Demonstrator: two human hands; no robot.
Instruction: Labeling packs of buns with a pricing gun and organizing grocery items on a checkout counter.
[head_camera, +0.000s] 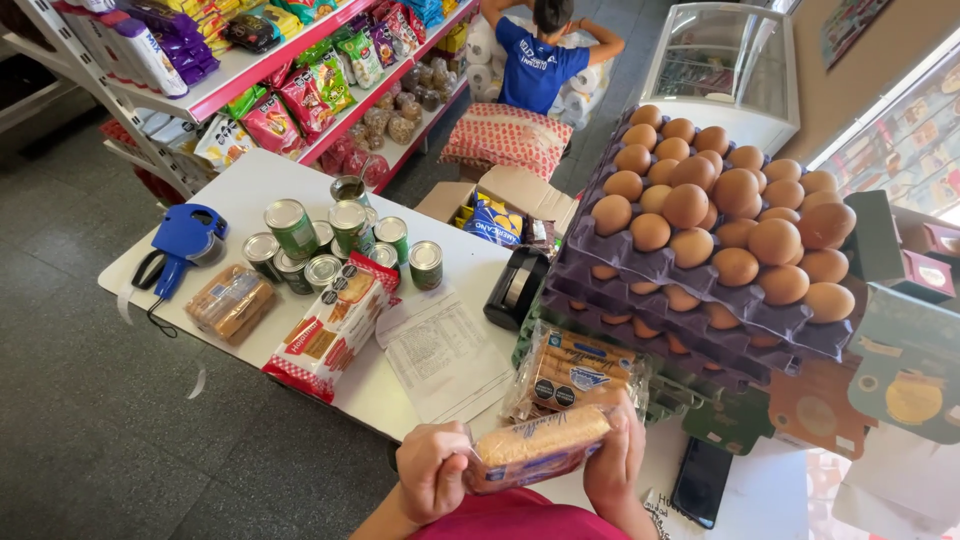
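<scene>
left hand: clamped on biscuit pack end
right hand: clamped on other end — hold level, don't crush

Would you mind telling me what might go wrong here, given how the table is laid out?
Both hands, left hand and right hand, grip a clear biscuit packet near the table edge; squeezing might crack the biscuits. The stacked egg trays stand close by, so an elbow could perhaps knock them. The phone lies near the edge.
</scene>
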